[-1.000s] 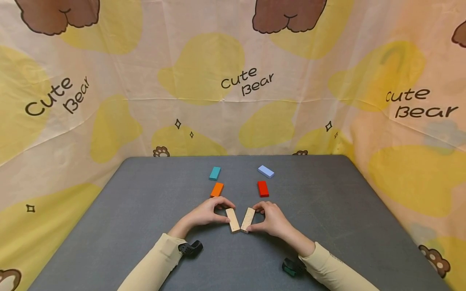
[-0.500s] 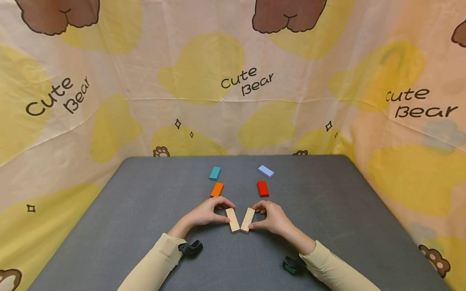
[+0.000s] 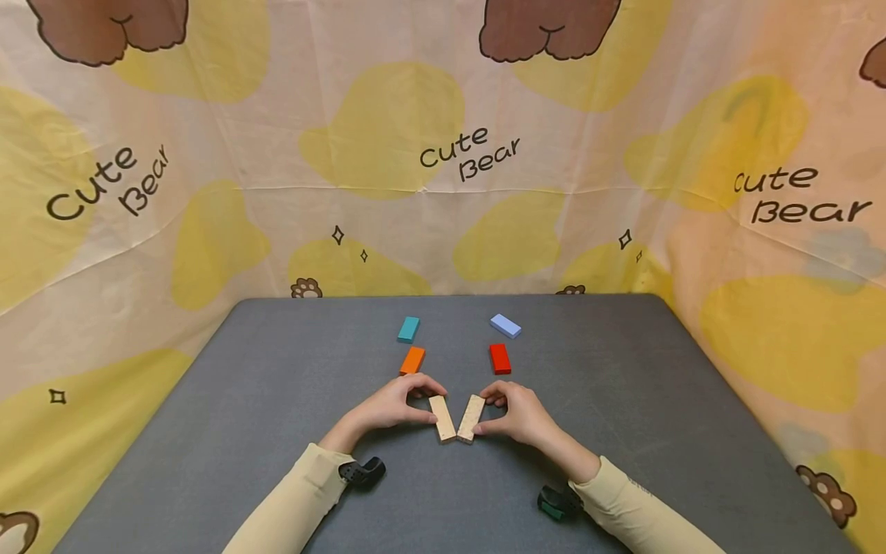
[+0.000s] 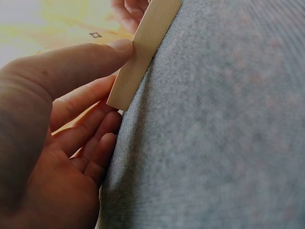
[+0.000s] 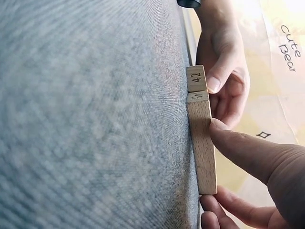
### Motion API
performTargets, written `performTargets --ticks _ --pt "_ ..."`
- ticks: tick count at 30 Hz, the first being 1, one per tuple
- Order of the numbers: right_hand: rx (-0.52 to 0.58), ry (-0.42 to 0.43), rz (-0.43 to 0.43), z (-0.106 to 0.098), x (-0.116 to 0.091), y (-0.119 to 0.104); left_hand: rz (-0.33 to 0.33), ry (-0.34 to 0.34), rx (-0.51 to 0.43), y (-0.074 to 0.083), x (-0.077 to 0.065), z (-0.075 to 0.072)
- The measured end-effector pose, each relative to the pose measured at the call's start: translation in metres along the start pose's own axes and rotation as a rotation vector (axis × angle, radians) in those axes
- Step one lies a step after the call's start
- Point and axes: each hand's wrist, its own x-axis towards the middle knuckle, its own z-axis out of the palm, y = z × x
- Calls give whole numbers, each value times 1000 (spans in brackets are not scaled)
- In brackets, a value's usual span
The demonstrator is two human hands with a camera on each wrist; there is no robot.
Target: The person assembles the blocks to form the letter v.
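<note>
Two plain wooden Jenga-like blocks lie flat on the grey table, their near ends close together and their far ends spread into a V. My left hand holds the left wooden block between thumb and fingers, thumb on its outer edge. Mirroring it, my right hand grips the right wooden block, fingers at the far end and thumb lower down its side. In the right wrist view, the near ends carry printed numbers; the left block reads 42. Some left fingers are partly hidden behind the block in the left wrist view.
Beyond the hands, an orange block and a teal block lie on the left, a red block and a light-blue block on the right. A patterned cloth hangs behind the grey table.
The right thumb has shifted slightly up along its block since one second ago. Both wooden blocks and the left hand stay where they were.
</note>
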Motion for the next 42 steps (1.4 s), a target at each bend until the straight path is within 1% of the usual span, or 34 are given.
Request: performTargets --ticks 11,19,23,26,29,32,38,42 --pt "22 -11 -7 -2 3 3 0 7 -1 1 -1 0" --pt "86 -19 11 -8 8 9 2 11 -8 1 -1 0" --pt "128 -35 -22 -12 12 14 0 10 -13 0 -1 0" --pt "164 -50 -64 -15 15 18 -2 12 -11 0 -1 0" --pt "183 -51 -81 -17 18 21 -3 9 -6 0 -2 0" --pt "186 -43 -80 -20 21 23 -8 8 0 1 -2 0" --pt "157 -16 -82 -27 27 25 -10 10 3 1 -3 0" --pt "149 3 -64 -33 31 24 -9 12 6 1 -3 0"
